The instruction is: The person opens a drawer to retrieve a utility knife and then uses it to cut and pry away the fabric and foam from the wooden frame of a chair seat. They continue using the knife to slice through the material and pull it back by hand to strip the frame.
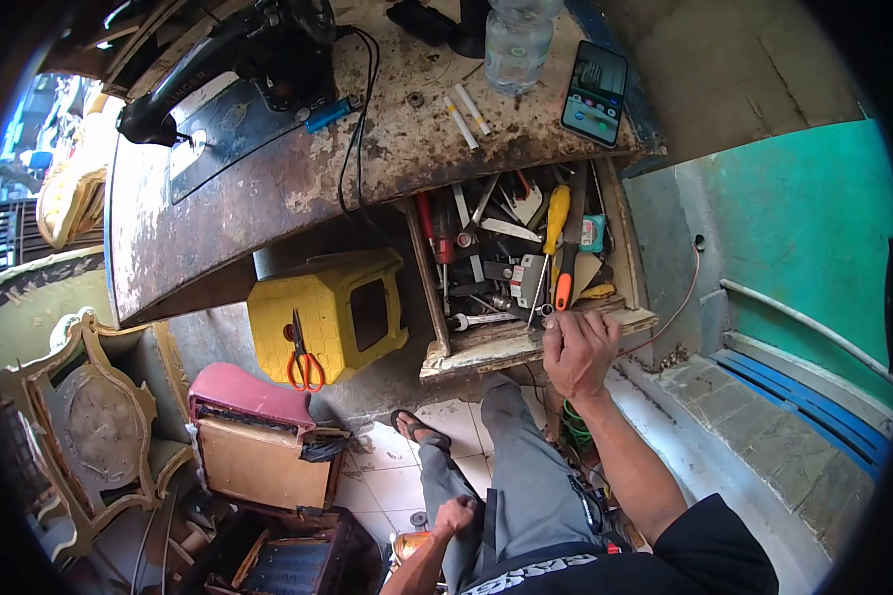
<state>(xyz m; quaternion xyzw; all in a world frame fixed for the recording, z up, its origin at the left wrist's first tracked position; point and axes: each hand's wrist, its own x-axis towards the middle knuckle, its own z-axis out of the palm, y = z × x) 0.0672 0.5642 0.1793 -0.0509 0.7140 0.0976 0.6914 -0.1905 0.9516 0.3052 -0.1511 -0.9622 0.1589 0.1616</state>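
Observation:
My right hand (578,354) has its fingers curled over the front edge of an open wooden drawer (456,360). Inside lie a yellow-handled screwdriver (557,218), a tool with an orange and black handle (565,283), a tape measure (592,233), a red-handled screwdriver (444,241), a wrench (484,319) and other tools in a jumble. Low in the view, my left hand (456,514) rests by my thigh, its fingers closed; whatever they may hold is hidden.
Above the drawer, the worn table (298,188) carries a sewing machine (218,69), a phone (595,92), a water bottle (517,50), two cigarettes (460,121) and a blue lighter (328,115). Orange-handled scissors (304,359) lie on a yellow stool (268,307). Chair parts (258,461) stand at left.

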